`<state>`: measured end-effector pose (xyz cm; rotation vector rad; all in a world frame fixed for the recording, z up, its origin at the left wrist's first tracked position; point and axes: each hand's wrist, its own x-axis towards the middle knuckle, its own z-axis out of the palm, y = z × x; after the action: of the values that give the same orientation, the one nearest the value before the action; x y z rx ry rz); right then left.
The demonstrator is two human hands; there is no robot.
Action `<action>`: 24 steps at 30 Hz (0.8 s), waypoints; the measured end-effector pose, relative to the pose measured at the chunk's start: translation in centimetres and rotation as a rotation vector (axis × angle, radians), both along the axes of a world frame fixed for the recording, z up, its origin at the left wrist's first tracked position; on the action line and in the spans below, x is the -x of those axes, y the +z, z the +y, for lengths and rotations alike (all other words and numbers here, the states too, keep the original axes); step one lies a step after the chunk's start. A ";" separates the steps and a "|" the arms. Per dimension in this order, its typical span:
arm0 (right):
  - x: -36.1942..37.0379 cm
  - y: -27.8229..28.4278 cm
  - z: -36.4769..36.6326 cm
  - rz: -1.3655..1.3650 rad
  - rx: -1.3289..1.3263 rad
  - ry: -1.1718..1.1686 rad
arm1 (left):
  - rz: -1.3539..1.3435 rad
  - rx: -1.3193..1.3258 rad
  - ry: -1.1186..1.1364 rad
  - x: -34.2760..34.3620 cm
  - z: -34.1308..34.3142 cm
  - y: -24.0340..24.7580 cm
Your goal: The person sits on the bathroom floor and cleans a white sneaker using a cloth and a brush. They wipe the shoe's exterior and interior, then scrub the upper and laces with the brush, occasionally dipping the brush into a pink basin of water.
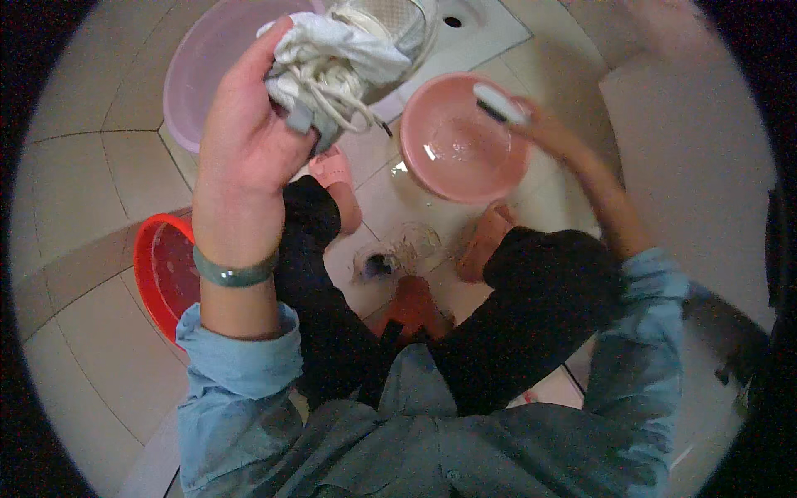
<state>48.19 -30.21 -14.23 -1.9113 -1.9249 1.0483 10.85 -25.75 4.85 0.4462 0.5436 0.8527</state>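
Observation:
High at the upper left, my left hand (249, 141) is closed around a white and grey lace-up shoe (357, 62). Its loose cream laces hang in loops beside my fingers. On the right, my right hand (544, 129) grips a scrub brush (500, 103) with a white back and a dark edge below. The brush is over the far right part of a pink basin (452, 187), apart from the shoe. Water glints inside this basin.
A pale purple basin (184, 95) stands behind my left hand, and a red basin (154, 270) by my left forearm. At the far side lies a white floor fixture (490, 37) with a dark hole. Pink slippers (330, 168) are on my feet; the tiles look wet.

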 end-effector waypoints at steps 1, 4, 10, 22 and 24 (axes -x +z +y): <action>-0.5 2.3 0.4 0.043 0.055 -0.045 | -0.103 0.007 -0.077 0.3 0.3 -0.5; 2.3 13.1 1.6 0.123 0.100 -0.073 | 0.331 -0.383 0.122 3.4 0.2 -2.3; 5.0 11.5 -0.1 0.217 -0.022 -0.222 | 0.233 -0.385 0.080 6.0 1.9 -5.1; 10.2 8.3 -3.6 0.327 -0.002 -0.312 | -0.276 -0.039 0.005 3.2 -2.1 -4.8; 9.1 10.2 -5.1 0.729 0.007 -0.462 | -0.173 0.040 0.134 2.6 -4.4 -3.7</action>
<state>39.12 -35.30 -4.00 -1.5416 -1.0264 1.3359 8.22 -30.11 1.17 0.2981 0.4336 0.9970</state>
